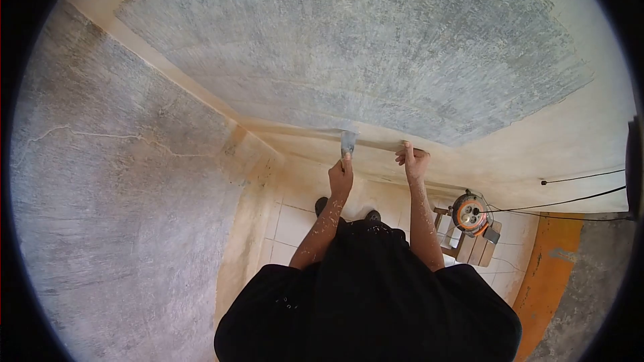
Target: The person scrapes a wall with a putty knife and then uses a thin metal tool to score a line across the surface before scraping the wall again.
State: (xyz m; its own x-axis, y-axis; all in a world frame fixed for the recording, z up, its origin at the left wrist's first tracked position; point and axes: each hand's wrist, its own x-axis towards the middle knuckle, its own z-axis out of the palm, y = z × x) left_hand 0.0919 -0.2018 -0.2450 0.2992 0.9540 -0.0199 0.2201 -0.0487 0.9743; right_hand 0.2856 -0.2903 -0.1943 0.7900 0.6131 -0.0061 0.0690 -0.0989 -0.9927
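My left hand (pixel 341 175) is closed around the handle of a putty knife (pixel 348 141). The knife points upward, its wide blade right at the lower edge of the grey scraped patch (pixel 376 47) on the wall. To the right, my right hand (pixel 413 161) is raised close to the cream-coloured strip of wall (pixel 483 131), with nothing visible in it. One finger points up and the others bend loosely, spread a little apart. Pale flecks cover both forearms.
A cable reel (pixel 469 213) with an orange rim sits on a small wooden stool (pixel 475 249) at the right. Black cables (pixel 570 200) run from it toward the right edge. Another scraped wall (pixel 121 181) meets this one at the left corner. White tiles (pixel 285 218) cover the floor.
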